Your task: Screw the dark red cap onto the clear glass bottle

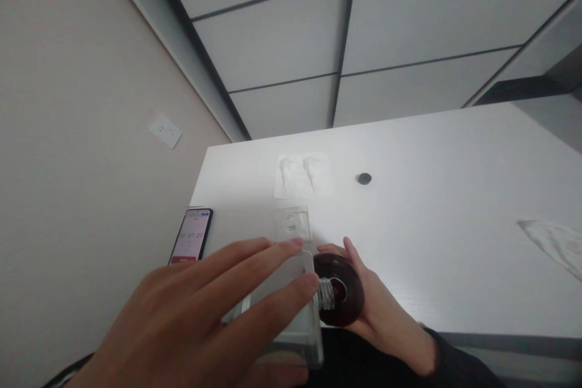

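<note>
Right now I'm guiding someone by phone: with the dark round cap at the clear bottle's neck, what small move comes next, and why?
Probably twist the dark cap with the right hand. The threaded neck still shows, so the cap looks not fully seated, and the left hand already steadies the clear bottle.
</note>
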